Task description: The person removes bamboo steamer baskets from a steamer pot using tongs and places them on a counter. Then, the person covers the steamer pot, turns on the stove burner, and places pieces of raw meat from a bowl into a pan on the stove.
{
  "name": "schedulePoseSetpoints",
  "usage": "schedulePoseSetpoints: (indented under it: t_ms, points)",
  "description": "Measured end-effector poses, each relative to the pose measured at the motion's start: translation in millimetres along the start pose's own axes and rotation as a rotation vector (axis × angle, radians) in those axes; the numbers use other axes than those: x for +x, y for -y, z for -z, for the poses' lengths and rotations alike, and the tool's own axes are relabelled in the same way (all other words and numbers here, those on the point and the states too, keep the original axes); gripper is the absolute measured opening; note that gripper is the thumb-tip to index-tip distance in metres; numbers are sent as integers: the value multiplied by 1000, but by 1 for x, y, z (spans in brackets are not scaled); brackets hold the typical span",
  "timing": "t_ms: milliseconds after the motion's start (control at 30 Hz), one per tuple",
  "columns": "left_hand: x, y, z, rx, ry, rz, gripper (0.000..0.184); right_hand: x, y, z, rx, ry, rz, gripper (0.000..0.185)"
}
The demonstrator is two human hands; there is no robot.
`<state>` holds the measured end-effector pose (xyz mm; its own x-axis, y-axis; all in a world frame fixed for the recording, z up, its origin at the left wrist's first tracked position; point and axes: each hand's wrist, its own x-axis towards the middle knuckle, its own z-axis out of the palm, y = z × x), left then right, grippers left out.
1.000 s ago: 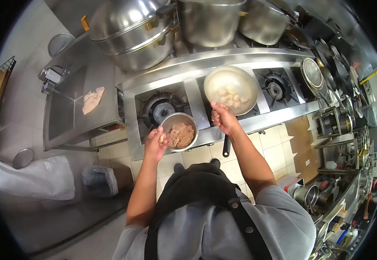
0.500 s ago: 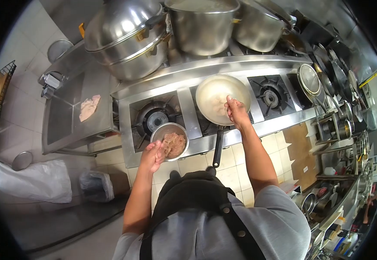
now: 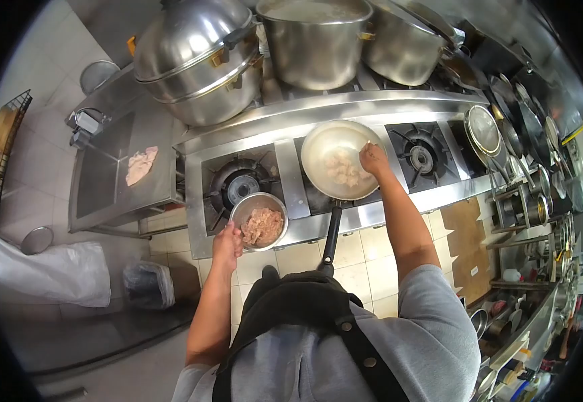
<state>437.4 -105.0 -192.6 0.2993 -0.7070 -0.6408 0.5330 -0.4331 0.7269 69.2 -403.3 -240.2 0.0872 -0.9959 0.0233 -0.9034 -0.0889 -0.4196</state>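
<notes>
My left hand (image 3: 227,245) grips the near-left rim of a round metal bowl (image 3: 237,216) at the stove's front edge. Ground or chopped raw meat (image 3: 262,226) lies in the bowl. To the right, a light-coloured pan (image 3: 318,147) rests on the middle burner, its black handle (image 3: 332,234) pointing toward me. Several pale pieces of food (image 3: 343,169) are in the pan. Over the pan's right side is my right hand (image 3: 373,159), its fingers closed; whatever they may hold is hidden.
Large metal pots (image 3: 315,50) stand behind the burners. A pinkish cloth-like piece (image 3: 141,166) lies on the steel counter (image 3: 97,191) at left. Strainers (image 3: 483,130) and pans hang at right. A lined bin (image 3: 149,285) stands at lower left.
My right hand has moved from the pan's handle side up to its right side. The bowl has shifted slightly left and down with my left hand, and the pan also sits slightly further left.
</notes>
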Motion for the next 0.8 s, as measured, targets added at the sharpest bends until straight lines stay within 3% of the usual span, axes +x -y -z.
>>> schedulePoseSetpoints:
  t_ms: [67,133,367,467,533,600,633,700,800]
  points:
    - [6,9,7,-36,8,-6,16,5,-6,-4,-128,41,95,32]
    - [1,9,5,-3,31,-39,16,4,-4,1,-151,51,76,29]
    - [4,21,15,119,152,-158,30,2,-2,11,-237,72,129,24]
    - [3,20,15,149,149,-172,30,-6,9,27,-175,58,34,22]
    - [2,18,8,149,117,-177,30,-30,39,42,38,-230,242,19]
    - [0,16,-3,156,86,-173,31,-49,73,16,309,-294,322,24]
    - [-2,14,-10,76,105,-180,35,-75,106,17,482,-90,225,29]
    - [2,15,-20,8,136,-181,39,-129,163,18,527,263,332,39]
    - [7,15,-36,-75,208,-158,54,-173,197,-36,539,341,527,39]
